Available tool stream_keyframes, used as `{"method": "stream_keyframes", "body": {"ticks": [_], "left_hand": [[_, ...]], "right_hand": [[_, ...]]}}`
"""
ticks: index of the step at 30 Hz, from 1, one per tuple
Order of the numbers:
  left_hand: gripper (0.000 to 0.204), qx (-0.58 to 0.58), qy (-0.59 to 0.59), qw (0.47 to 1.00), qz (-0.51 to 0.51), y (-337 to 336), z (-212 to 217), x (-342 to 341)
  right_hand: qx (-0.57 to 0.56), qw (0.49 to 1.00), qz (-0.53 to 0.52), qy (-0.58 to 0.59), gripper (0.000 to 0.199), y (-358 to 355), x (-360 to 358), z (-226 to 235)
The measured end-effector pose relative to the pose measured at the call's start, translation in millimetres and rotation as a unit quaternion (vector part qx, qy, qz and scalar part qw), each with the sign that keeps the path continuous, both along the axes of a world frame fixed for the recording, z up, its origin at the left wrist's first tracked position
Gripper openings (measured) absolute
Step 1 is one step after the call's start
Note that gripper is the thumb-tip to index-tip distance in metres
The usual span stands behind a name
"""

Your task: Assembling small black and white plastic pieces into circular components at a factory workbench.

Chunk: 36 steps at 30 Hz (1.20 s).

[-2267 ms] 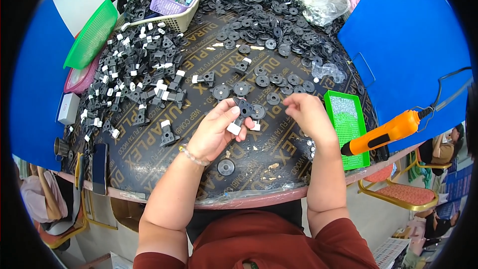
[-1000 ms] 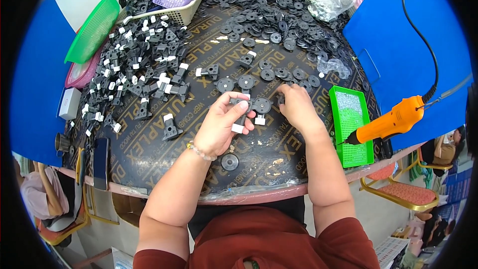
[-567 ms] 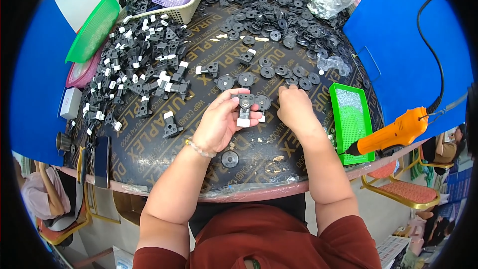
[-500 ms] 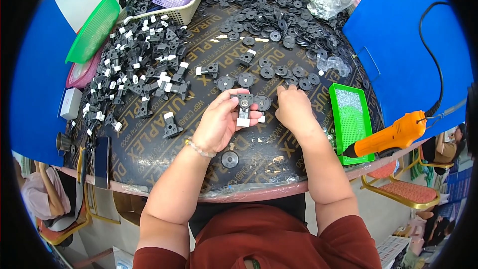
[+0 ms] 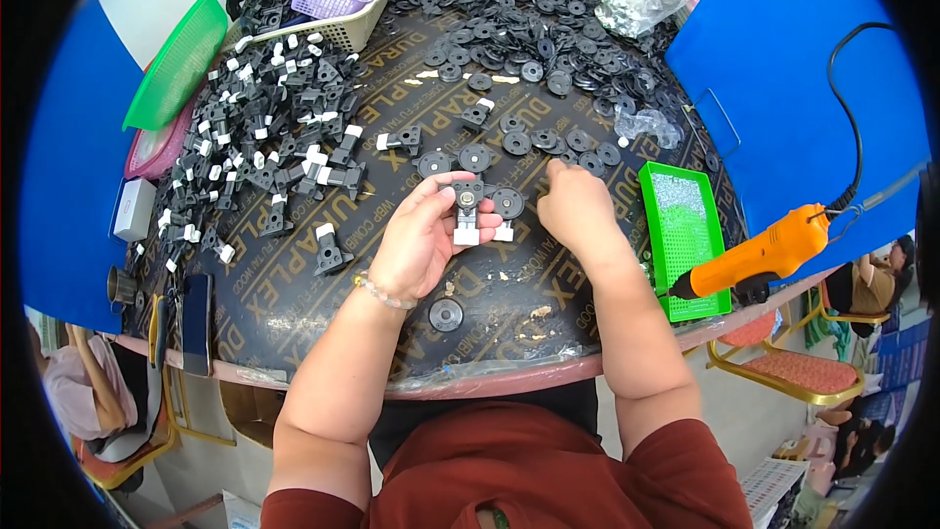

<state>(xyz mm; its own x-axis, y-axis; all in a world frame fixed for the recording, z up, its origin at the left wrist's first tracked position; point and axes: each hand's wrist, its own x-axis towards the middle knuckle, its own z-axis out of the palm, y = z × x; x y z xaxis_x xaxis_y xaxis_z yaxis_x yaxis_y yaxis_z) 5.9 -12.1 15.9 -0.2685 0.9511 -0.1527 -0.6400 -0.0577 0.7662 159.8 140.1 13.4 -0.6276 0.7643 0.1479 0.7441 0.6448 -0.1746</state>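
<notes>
My left hand point(image 5: 416, 240) is closed round a small black plastic bracket with a white end point(image 5: 467, 211), holding it over the table. A round metal piece shows in the bracket's face. Just right of those fingers lies a black disc point(image 5: 507, 203) with a white-ended piece below it. My right hand point(image 5: 578, 208) is closed, its fingers curled down beside a small group of black discs point(image 5: 580, 141); whatever they hold is hidden. Two more discs point(image 5: 475, 158) rest just beyond my left hand. Nearer me, a single black wheel-like disc point(image 5: 446, 314) lies flat.
A heap of white-ended brackets point(image 5: 269, 137) covers the left side; many black discs point(image 5: 509, 15) pile up at the back. To the right are a green tray point(image 5: 651, 235) of small metal parts and an orange power screwdriver point(image 5: 764, 253) on a cord. Baskets point(image 5: 357, 31) stand back left.
The whole view has shifted slightly left. My left hand still holds the bracket, and my right hand has edged slightly right relative to the discs.
</notes>
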Motion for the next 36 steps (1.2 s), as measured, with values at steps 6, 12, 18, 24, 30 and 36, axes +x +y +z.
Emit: {"method": "stream_keyframes", "body": {"ticks": [6, 12, 18, 24, 30, 36], "left_hand": [[0.035, 0.002, 0.003, 1.0, 0.003, 2.7, 3.0, -0.9], [0.035, 0.001, 0.004, 1.0, 0.009, 1.2, 3.0, -2.3], [0.035, 0.008, 0.005, 1.0, 0.007, 1.7, 2.2, -1.5], [0.036, 0.009, -0.002, 1.0, -0.006, 2.9, 3.5, 0.1], [0.035, 0.016, -0.011, 0.999, -0.029, 0.9, -5.3, 2.3], [0.033, 0.035, -0.026, 0.998, -0.038, 1.7, -10.7, 2.6]], "right_hand": [[-0.051, 0.997, -0.037, 0.037, 0.025, 14.8, 30.6, 9.6], [-0.025, 0.998, -0.021, 0.048, 0.029, 13.1, 43.6, 16.8], [-0.086, 0.996, -0.002, -0.025, 0.023, 17.8, 40.9, 10.4], [-0.013, 0.997, 0.019, 0.068, 0.039, 8.3, 35.5, 18.4], [-0.165, 0.898, 0.231, 0.337, 0.048, -31.8, 8.3, 36.5], [-0.063, 0.9, 0.283, 0.326, 0.044, -43.6, -3.3, 27.2]]}}
